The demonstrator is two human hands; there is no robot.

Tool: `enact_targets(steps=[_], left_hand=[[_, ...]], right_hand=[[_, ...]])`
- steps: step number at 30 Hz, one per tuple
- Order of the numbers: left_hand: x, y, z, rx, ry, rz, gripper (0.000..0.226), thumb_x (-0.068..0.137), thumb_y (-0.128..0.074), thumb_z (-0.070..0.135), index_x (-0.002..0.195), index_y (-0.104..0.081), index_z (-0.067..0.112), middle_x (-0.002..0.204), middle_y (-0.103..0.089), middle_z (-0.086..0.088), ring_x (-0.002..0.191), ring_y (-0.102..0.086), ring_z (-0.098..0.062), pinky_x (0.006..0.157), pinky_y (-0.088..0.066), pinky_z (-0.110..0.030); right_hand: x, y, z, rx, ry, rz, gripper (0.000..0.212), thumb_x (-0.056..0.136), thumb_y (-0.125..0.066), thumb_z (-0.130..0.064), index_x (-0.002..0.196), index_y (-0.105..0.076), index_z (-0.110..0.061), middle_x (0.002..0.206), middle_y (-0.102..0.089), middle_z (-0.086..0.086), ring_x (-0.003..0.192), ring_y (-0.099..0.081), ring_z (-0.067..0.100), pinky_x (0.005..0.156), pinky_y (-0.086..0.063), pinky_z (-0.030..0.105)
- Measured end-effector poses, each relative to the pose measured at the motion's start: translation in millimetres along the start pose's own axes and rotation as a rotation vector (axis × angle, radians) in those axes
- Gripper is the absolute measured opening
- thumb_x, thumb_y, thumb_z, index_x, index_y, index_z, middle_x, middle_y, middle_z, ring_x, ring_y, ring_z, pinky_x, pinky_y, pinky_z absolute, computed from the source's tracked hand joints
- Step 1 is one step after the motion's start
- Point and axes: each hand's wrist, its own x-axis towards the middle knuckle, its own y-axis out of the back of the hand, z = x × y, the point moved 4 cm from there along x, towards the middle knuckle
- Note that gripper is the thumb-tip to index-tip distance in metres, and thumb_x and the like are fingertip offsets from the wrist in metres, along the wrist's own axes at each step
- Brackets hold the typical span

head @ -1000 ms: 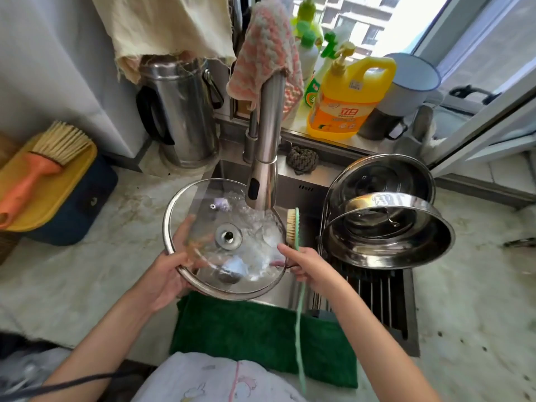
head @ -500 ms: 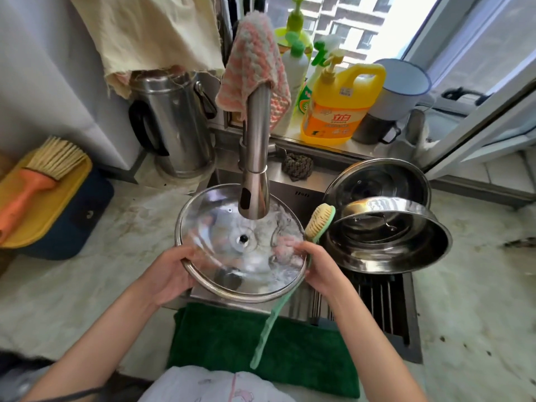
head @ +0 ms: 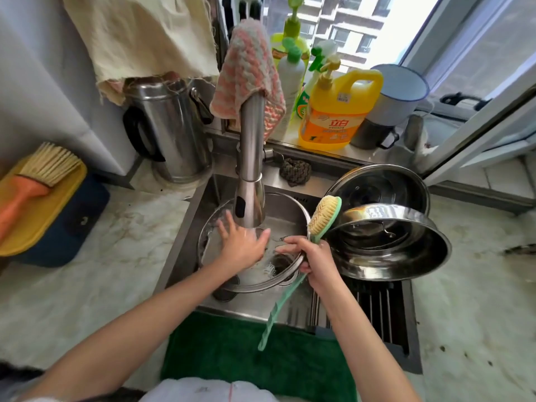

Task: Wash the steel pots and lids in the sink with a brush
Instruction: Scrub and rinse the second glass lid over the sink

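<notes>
A glass lid with a steel rim [head: 287, 207] is held over the sink [head: 188, 227] under the running faucet [head: 249, 181]. My left hand [head: 240, 245] lies flat on the lid's inner face with fingers spread, in the water stream. My right hand [head: 316, 262] grips the lid's right rim together with the green handle of a brush [head: 322, 216], whose bristle head points up. A steel pot [head: 388, 242] lies tilted on the drain rack to the right, with another steel lid [head: 380, 187] behind it.
A green towel [head: 246, 352] hangs over the front counter edge. A steel kettle [head: 171, 129] stands at back left. Detergent bottles [head: 336, 111] and an enamel mug [head: 394, 94] line the windowsill. An orange brush [head: 37, 175] lies on a yellow box at left.
The lid has been lowered and turned inner face up. My left hand let go of its rim and now rubs flat on the glass under the water. My right hand keeps brush and rim.
</notes>
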Motion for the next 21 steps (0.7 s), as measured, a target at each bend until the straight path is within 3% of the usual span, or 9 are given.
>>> enact_targets(steps=[3,6,8,10,12,15,17,20,21], left_hand=[[-4.7,-8.1,35.1,-0.223,-0.417,0.026,0.055,0.101,-0.020,0.041,0.151,0.001,0.032,0.160,-0.001,-0.001,0.147,0.003,-0.021,0.117,0.001,-0.052],[11.5,-6.2,22.1,-0.189,-0.642,-0.006,0.055,0.098,-0.012,0.050,0.149,0.005,0.036,0.157,0.015,0.014,0.143,0.015,-0.001,0.118,-0.006,-0.043],[30.3,-3.7,-1.3,-0.283,-0.544,-0.023,0.054,0.101,-0.016,0.046,0.149,0.001,0.032,0.157,0.009,0.013,0.144,0.009,0.001,0.119,-0.011,-0.045],[30.4,-12.9,-9.6,-0.247,-0.405,-0.001,0.055,0.102,-0.024,0.033,0.151,0.001,0.026,0.159,-0.005,0.001,0.147,-0.004,-0.014,0.117,-0.012,-0.049],[12.3,-24.7,3.6,-0.150,-0.321,0.001,0.057,0.101,-0.021,0.038,0.150,0.006,0.031,0.160,-0.002,-0.008,0.146,-0.001,-0.028,0.117,0.002,-0.054],[-14.1,-19.7,44.6,-0.192,-0.610,0.004,0.052,0.101,-0.011,0.042,0.145,0.014,0.038,0.155,0.022,0.010,0.142,0.022,-0.009,0.112,0.022,-0.033],[4.6,-12.7,44.2,-0.224,-0.627,0.024,0.055,0.097,-0.010,0.043,0.148,0.008,0.032,0.156,0.014,0.010,0.144,0.014,-0.007,0.117,0.008,-0.033],[32.1,-19.6,0.6,-0.235,-0.309,0.047,0.058,0.096,-0.016,0.042,0.151,-0.007,0.027,0.159,-0.014,-0.005,0.144,-0.019,-0.025,0.111,-0.030,-0.043],[30.0,-26.2,-13.5,-0.193,-0.220,0.046,0.057,0.096,-0.016,0.043,0.150,-0.015,0.026,0.156,-0.023,-0.009,0.139,-0.030,-0.030,0.108,-0.034,-0.042]], right_hand=[[0.6,4.6,-5.9,-0.013,0.001,0.041,0.018,0.081,-0.046,0.006,0.091,-0.062,0.006,0.062,-0.069,0.008,0.036,-0.027,0.007,0.032,-0.019,0.015],[-2.3,12.0,-7.1,-0.011,-0.025,0.028,0.023,0.080,-0.044,0.007,0.096,-0.060,0.011,0.072,-0.071,0.019,0.033,-0.024,0.006,0.032,-0.018,0.015],[-6.3,15.7,-5.7,0.001,-0.043,0.034,0.023,0.080,-0.043,0.007,0.096,-0.059,0.012,0.080,-0.070,0.025,0.031,-0.023,0.006,0.032,-0.018,0.015],[-10.3,17.5,-8.7,-0.010,-0.044,0.055,0.023,0.079,-0.042,0.007,0.094,-0.059,0.013,0.082,-0.069,0.028,0.029,-0.026,0.005,0.031,-0.017,0.015],[-10.6,16.6,-12.2,-0.050,-0.043,0.063,0.022,0.079,-0.042,0.008,0.092,-0.059,0.011,0.083,-0.067,0.030,0.028,-0.029,0.004,0.031,-0.018,0.015],[-8.1,9.6,-15.1,-0.109,-0.035,0.060,0.020,0.079,-0.045,0.009,0.092,-0.060,0.010,0.078,-0.064,0.028,0.029,-0.031,0.003,0.031,-0.019,0.015],[-9.6,8.3,-16.2,-0.126,-0.038,0.068,0.018,0.081,-0.046,0.008,0.091,-0.061,0.010,0.074,-0.064,0.025,0.029,-0.032,0.004,0.031,-0.019,0.016],[-13.7,13.2,-19.8,-0.097,-0.037,0.080,0.018,0.080,-0.044,0.008,0.091,-0.058,0.011,0.081,-0.067,0.029,0.028,-0.028,0.004,0.031,-0.019,0.016],[-15.2,15.8,-20.2,-0.091,-0.034,0.089,0.020,0.079,-0.043,0.008,0.092,-0.058,0.011,0.081,-0.067,0.029,0.028,-0.028,0.004,0.031,-0.019,0.016]])
